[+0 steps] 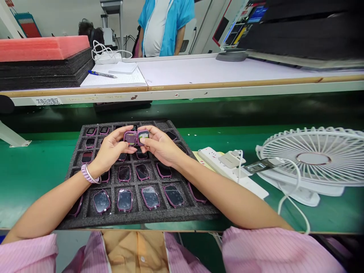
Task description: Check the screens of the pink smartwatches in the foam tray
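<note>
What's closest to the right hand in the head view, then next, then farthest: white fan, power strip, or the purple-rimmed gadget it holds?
From the right hand:
1. Purple-rimmed gadget: held in it.
2. Power strip: to its right.
3. White fan: farther right.

Bright, fairly even light, its source out of view, falls over the worktop point(34, 167), which washes out to a pale sheen at its left edge. Whitish reflections speckle the nearest screens point(149, 197). Shadow darkens the space beneath the shelf point(227, 70), and the black stack point(298, 36) loses detail. Wide-angle distortion stretches the fan point(315, 158) and sleeves point(278, 250); the background looks soft.
</note>
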Available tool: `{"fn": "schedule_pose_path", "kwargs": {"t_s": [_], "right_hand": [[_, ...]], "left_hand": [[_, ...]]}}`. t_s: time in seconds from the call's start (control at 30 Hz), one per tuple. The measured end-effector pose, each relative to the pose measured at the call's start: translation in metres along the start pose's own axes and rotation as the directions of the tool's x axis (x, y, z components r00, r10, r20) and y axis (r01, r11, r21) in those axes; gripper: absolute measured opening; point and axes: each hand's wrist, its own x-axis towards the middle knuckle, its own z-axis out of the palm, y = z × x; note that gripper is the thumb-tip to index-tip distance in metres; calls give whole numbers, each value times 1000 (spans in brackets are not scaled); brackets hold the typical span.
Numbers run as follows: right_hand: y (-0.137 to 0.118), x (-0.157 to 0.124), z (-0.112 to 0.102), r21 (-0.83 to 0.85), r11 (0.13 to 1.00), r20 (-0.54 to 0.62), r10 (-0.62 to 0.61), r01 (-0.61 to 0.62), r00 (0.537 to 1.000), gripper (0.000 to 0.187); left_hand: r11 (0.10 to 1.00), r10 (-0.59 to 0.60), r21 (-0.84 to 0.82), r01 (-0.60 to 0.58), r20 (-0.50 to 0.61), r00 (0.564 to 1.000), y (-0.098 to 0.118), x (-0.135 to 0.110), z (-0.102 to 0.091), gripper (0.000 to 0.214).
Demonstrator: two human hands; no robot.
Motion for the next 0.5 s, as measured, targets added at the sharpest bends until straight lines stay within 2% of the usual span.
{"fn": "schedule_pose_path", "kwargs": {"t_s": [0.17,0.27,0.37,0.5], "right_hand": [[-9,1,0,-12,999,29,-46,46,999,51],[-22,7,2,-8,998,70,-65,66,995,52],[-42,20,5,-23,992,114,-117,120,987,49],[-81,46,9,-90,954,186,-265,285,946,47]], "left_hand": [[999,29,-35,-30,-32,999,6,3,-4,73],[998,21,-58,-22,-29,999,19,7,-6,77],[998,59,-31,-60,-20,998,41,18,-6,69],[976,216,-5,-216,-11,976,81,41,-3,66]]}}
